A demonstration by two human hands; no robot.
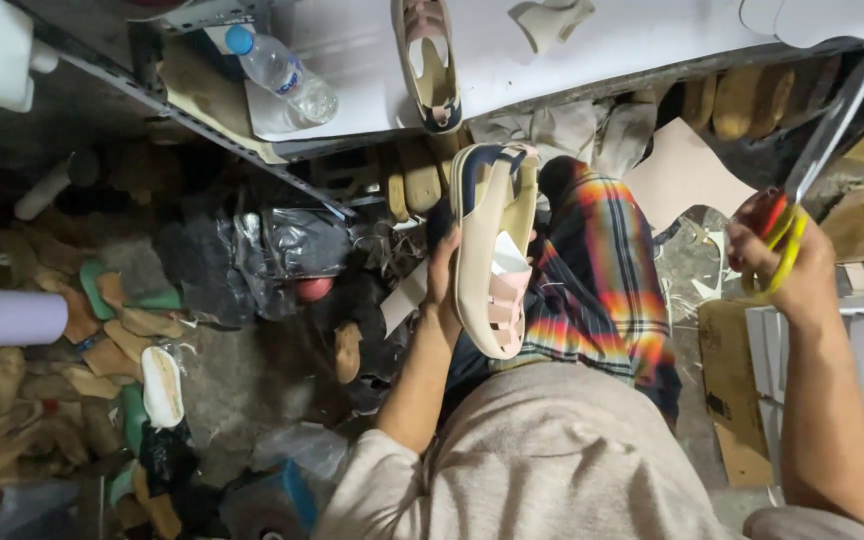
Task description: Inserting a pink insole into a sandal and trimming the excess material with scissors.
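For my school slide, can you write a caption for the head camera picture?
A seated person's left hand holds a cream sandal while the right hand grips yellow-handled scissors.

Place was small shoemaking workshop. Cluttered floor held heaps of cut soles and shoe parts. White surface carried unfinished sandal, cut pieces, water bottle. More soles stood stacked beneath its edge. Cardboard boxes and paper offcuts lay at right.
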